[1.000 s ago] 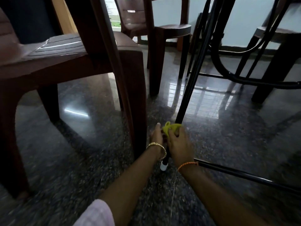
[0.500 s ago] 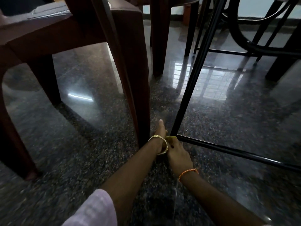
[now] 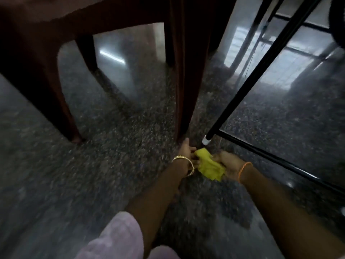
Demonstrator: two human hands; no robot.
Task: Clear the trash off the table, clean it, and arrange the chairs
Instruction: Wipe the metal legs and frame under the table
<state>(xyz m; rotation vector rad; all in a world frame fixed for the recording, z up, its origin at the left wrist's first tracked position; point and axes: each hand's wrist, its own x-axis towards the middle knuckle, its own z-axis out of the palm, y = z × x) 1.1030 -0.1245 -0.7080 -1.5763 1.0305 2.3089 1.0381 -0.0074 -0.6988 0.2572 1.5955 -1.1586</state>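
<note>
Both hands grip yellow cloth [image 3: 210, 165] low over floor [image 3: 93, 174]: left hand [image 3: 185, 151] pinches its 10 o'clock end, right hand [image 3: 228, 164] its 3 o'clock side. Brown chair leg [image 3: 186, 90] at 12 o'clock; black table leg [image 3: 242, 86] w/ white foot at 1 o'clock.

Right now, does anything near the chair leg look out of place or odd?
Yes: a crumpled yellow scrap sits low over the dark floor, held between the left hand and right hand, near the brown chair leg and the black table leg. It looks like trash.

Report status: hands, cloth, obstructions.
Left hand and right hand both pinch yellow cloth above floor. Chair leg and black frame foot close ahead.
</note>
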